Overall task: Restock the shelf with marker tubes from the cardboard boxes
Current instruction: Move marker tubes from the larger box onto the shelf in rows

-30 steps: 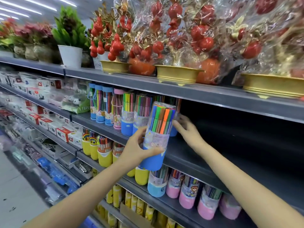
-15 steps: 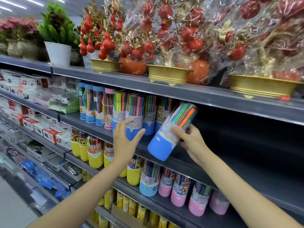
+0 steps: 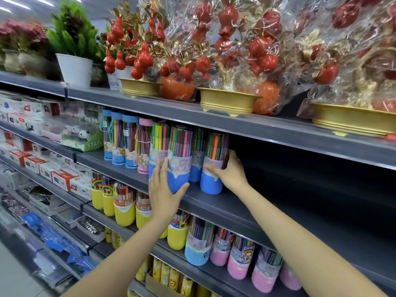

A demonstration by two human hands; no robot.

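A blue-bottomed marker tube [image 3: 212, 168] stands upright on the dark middle shelf [image 3: 246, 209], at the right end of a row of like tubes. My right hand [image 3: 230, 172] grips its side, fingers curled round it. To its left, my left hand [image 3: 164, 187] lies with straight fingers against another blue-bottomed tube [image 3: 181, 159] at the shelf's front edge. More tubes [image 3: 126, 142] stand further left. No cardboard box shows.
Right of the held tube the middle shelf is dark and bare. Wrapped red fruit ornaments in gold bowls [image 3: 227, 101] fill the shelf above. Yellow, blue and pink marker tubes [image 3: 237, 260] line the shelf below. Stapler boxes [image 3: 60, 179] sit at the left.
My right hand has taken the tilted tube from mid-air and stood it upright on the shelf beside the row. My left hand has moved up onto the neighbouring tube.
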